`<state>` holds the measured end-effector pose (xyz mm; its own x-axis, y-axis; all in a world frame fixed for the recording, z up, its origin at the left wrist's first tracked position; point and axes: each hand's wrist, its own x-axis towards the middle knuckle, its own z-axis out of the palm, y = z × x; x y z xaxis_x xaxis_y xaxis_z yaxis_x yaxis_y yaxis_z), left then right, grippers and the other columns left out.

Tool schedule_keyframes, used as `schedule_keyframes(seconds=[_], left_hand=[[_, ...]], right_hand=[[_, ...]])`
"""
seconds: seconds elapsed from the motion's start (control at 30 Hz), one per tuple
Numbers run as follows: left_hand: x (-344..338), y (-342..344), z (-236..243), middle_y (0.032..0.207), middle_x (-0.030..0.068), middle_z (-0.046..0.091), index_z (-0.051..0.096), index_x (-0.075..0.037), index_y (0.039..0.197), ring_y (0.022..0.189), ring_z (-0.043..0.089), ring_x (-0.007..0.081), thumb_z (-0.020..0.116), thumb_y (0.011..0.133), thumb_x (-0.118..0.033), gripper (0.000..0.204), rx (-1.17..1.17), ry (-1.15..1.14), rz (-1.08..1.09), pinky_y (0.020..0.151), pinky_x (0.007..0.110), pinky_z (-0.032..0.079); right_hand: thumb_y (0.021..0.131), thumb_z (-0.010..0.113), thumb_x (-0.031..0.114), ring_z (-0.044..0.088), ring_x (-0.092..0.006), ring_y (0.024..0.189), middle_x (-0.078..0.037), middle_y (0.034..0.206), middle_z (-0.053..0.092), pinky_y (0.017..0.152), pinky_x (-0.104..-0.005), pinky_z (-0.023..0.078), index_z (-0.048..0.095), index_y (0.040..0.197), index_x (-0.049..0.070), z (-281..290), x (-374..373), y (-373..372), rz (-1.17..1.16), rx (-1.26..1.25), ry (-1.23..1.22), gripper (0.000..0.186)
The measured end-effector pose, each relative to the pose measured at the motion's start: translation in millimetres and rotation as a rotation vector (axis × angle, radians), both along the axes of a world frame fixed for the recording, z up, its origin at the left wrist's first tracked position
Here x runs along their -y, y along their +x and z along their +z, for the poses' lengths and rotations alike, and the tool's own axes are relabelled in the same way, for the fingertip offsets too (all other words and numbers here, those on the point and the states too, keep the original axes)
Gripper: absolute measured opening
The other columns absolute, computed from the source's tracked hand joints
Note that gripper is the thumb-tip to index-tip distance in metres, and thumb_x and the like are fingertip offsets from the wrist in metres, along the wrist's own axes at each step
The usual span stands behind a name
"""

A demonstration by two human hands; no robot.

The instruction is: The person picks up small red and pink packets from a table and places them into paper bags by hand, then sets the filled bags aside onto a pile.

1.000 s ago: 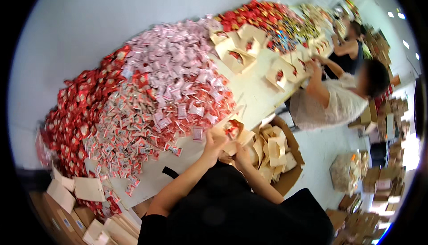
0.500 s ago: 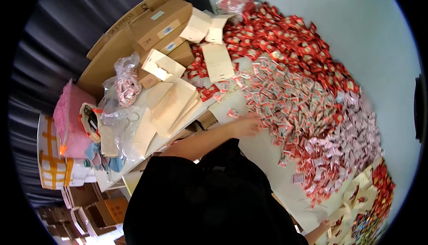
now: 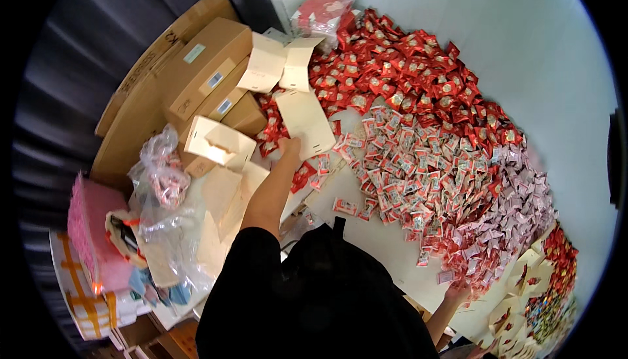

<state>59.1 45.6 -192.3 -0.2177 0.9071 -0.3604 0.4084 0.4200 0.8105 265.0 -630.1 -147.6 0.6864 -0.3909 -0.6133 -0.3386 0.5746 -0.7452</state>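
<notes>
A pink padded bundle (image 3: 91,231) is seen at the far left, well apart from the flat cream box blank (image 3: 306,122). A crumpled clear plastic bag (image 3: 159,182) is noted between that bundle and the blank. Brown cardboard cartons (image 3: 203,74) are stacked to the upper left of the blank, and a folded cream box (image 3: 218,142) is set just left of it.

The left hand (image 3: 288,148) is extended from a black sleeve (image 3: 248,280) and is laid against the lower left edge of the blank. The fingers are seen bunched at that edge; whether the blank is pinched or only touched cannot be told. The blank itself is laid flat on the white counter (image 3: 386,241), at the near edge of the sweets.

Two more cream blanks (image 3: 281,63) are propped above it. A heap of red wrapped sweets (image 3: 405,71) is spread to the right of the blank, then red-and-white sachets (image 3: 418,169), then pale pink sachets (image 3: 523,195) further right.

The right hand (image 3: 458,291) is seen far to the lower right of the blank, at the edge of the sachets; its fingers are too small to be judged.
</notes>
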Motion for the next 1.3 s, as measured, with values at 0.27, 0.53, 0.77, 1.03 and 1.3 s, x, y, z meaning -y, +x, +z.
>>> schedule_keyframes(seconds=[0.27, 0.53, 0.77, 1.03, 1.3], left_hand=[[-9, -14, 43, 0.074, 0.0102, 0.060, 0.057, -0.006, 0.078, 0.072, 0.060, 0.0256, 0.049, 0.077, -0.020, 0.016, 0.450, -0.265, 0.105, 0.058, 0.036, 0.047], [111, -12, 130, 0.070, 0.0020, 0.039, 0.044, -0.007, 0.080, 0.065, 0.039, 0.0147, 0.051, 0.078, -0.050, 0.044, 2.017, -1.419, -0.659, 0.062, 0.026, 0.037], [150, 18, 138, 0.086, 0.0049, 0.051, 0.048, -0.006, 0.093, 0.079, 0.049, 0.0172, 0.044, 0.085, -0.045, 0.041, 2.009, -1.316, -0.723, 0.070, 0.029, 0.041], [103, -37, 164, 0.114, 0.0096, 0.046, 0.021, -0.003, 0.129, 0.105, 0.049, 0.0212, 0.052, 0.086, -0.030, 0.059, 0.775, -0.531, -0.620, 0.086, 0.036, 0.042], [112, -56, 139, 0.123, 0.0134, 0.035, 0.013, -0.003, 0.130, 0.111, 0.043, 0.0217, 0.064, 0.069, -0.003, 0.080, 0.472, -0.201, -0.770, 0.089, 0.036, 0.042]], right_hand=[[0.079, 0.054, 0.018, 0.049, -0.0123, 0.070, 0.002, 0.081, 0.050, 0.058, -0.0239, 0.041, 0.050, 0.096, 0.011, 68, -109, -48, 0.189, 0.071, -0.234, 0.019], [0.080, 0.054, 0.005, 0.051, -0.0164, 0.095, -0.007, 0.106, 0.051, 0.077, -0.0286, 0.046, 0.045, 0.112, 0.006, 126, -357, -78, 1.192, 0.540, -0.344, 0.034], [0.068, 0.069, 0.012, 0.045, -0.0286, 0.110, -0.020, 0.127, 0.034, 0.088, -0.0378, 0.042, 0.006, 0.137, 0.004, 163, -466, -119, 1.523, 0.528, -0.302, 0.094], [0.066, 0.069, 0.018, 0.040, -0.0377, 0.112, -0.027, 0.126, 0.033, 0.090, -0.0388, 0.038, 0.013, 0.134, -0.005, 135, -445, -119, 1.336, 0.873, -1.105, 0.091], [0.071, 0.064, 0.019, 0.043, -0.0437, 0.107, -0.032, 0.124, 0.032, 0.085, -0.0416, 0.042, 0.008, 0.134, -0.005, 132, -449, -148, 1.655, 0.786, -0.737, 0.088]])
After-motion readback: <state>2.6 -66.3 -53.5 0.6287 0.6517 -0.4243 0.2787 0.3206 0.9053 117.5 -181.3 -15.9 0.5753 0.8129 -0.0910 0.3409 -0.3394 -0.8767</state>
